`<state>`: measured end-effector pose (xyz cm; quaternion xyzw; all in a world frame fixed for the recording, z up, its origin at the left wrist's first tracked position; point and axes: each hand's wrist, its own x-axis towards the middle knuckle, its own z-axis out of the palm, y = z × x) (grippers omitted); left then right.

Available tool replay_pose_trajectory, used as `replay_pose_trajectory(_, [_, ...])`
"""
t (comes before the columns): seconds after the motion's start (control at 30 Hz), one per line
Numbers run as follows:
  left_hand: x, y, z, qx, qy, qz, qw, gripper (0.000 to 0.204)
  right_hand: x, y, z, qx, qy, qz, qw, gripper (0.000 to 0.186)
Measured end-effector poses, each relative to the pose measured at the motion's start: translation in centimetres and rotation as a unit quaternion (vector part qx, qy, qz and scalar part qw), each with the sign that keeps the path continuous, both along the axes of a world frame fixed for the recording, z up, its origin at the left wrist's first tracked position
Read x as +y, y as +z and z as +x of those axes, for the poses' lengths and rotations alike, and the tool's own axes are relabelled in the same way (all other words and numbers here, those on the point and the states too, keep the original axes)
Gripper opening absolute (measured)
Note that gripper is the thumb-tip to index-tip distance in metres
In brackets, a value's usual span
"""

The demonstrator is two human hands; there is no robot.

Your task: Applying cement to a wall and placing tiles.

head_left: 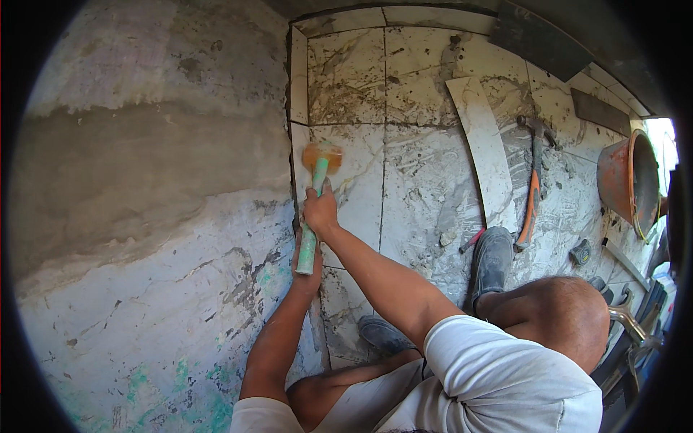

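Observation:
A mallet with an orange head point(322, 156) and pale green handle point(306, 261) is over a narrow tile strip point(302, 141) along the wall's foot. My right hand point(321, 213) is closed round the handle below the head. My left hand point(304, 278) is lower, at the wall's foot behind the handle's end; its fingers are mostly hidden, so I cannot tell whether it grips anything. The head is slightly blurred. Marbled floor tiles point(346, 187) with dirt and mortar smears lie beside the strip.
A plastered wall point(144, 180) rises at left. A long tile piece point(478, 144), orange-handled hammer point(530, 206), dark boards point(538, 43), tape measure point(582, 252) and orange bucket point(612, 180) lie or stand at right, with metal tools point(635, 325). My shoe point(491, 263) is beside the hammer.

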<state>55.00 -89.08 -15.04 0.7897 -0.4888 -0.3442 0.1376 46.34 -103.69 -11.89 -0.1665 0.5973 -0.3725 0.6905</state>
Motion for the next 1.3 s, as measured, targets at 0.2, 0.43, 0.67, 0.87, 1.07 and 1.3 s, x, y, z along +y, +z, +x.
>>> replay_pose_trajectory(0.2, [-1.3,3.5,-2.7,0.191,0.128,-0.039,0.972,0.045,0.1,0.3,-1.1,-0.069,0.041,0.03,0.996,0.047])
replay_pose_trajectory(0.43, [-2.3,5.5,-2.9,-0.49,-0.477,0.105,0.722,0.06,1.0,0.7,-5.9,-0.093,-0.006,-0.026,0.995,0.048])
replay_pose_trajectory(0.67, [-5.4,9.0,-3.0,-0.577,-0.493,0.095,0.643,0.05,5.8,2.8,-8.6,-0.125,-0.049,0.034,0.99,0.038])
replay_pose_trajectory(0.87, [-11.4,10.7,-2.1,-0.517,-0.515,0.046,0.682,0.039,13.1,3.9,-6.1,-0.145,0.018,0.1,0.984,0.068])
replay_pose_trajectory(1.07, [-14.1,10.9,-2.2,-0.562,-0.511,0.025,0.65,0.034,14.2,3.8,-6.1,-0.055,0.01,0.062,0.996,0.069])
replay_pose_trajectory(1.3, [-14.3,10.9,-2.4,-0.56,-0.506,0.015,0.655,0.03,16.8,2.4,-3.2,-0.045,0.163,0.06,0.984,0.072])
